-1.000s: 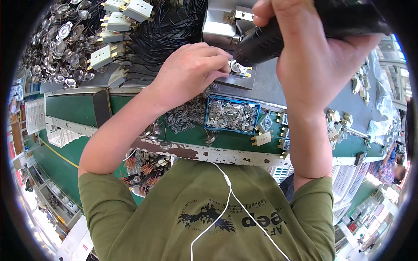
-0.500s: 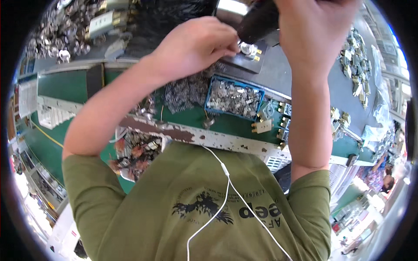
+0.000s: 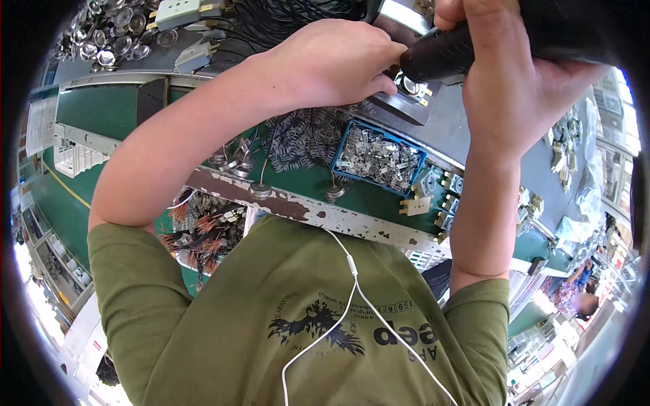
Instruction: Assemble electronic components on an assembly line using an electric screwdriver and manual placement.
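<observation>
My right hand (image 3: 501, 95) is wrapped round a black electric screwdriver (image 3: 439, 54), its tapered nose pointing left and down. Under that nose lies a small round metal piece (image 3: 408, 86) with brass prongs, seated on a dark metal block (image 3: 406, 109). My left hand (image 3: 338, 62) is closed at the block's left side, thumb and fingertips bent in beside the piece. What those fingers pinch, if anything, is hidden by the hand and the screwdriver's nose.
Nearer me is a blue tray (image 3: 336, 157) of small metal clips, beside a heap of springs (image 3: 298, 139). White plug housings (image 3: 416, 206) lie right of it. Metal cups (image 3: 122, 44) and black cables (image 3: 298, 17) fill the far left. The bench's worn front rail (image 3: 318, 213) runs before me.
The whole scene sits slightly shifted in the picture. My right hand and the screwdriver appear farther right, with the nose still over the round piece; my left hand stays beside it.
</observation>
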The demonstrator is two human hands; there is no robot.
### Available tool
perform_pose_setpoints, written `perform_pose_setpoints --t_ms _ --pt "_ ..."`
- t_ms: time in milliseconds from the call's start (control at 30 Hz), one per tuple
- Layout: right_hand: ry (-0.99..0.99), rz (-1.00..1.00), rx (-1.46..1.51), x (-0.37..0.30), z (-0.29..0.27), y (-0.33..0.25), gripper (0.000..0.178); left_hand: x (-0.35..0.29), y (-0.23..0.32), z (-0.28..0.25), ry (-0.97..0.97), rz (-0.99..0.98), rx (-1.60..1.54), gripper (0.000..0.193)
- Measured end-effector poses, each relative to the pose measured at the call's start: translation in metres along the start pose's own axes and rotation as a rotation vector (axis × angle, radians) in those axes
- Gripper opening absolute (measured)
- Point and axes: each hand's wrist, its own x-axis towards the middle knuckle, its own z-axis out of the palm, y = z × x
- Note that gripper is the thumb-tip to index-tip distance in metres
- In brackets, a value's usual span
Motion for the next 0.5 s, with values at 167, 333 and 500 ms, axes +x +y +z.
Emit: perform_pose_setpoints --t_ms 167,333,500 --pt "0.149 0.153 0.162 0.005 0.02 -0.019 0.031 -0.001 -0.003 0.001 0.002 0.004 0.018 0.028" --pt "0.185 0.151 0.048 0.021 -0.039 -0.042 0.014 -0.006 -0.001 0.016 0.244 0.325 0.154 0.027" --pt "0.108 0.203 0.017 0.013 -0.096 -0.01 0.033 -0.01 0.006 0.012 0.3 0.451 0.005 0.026"
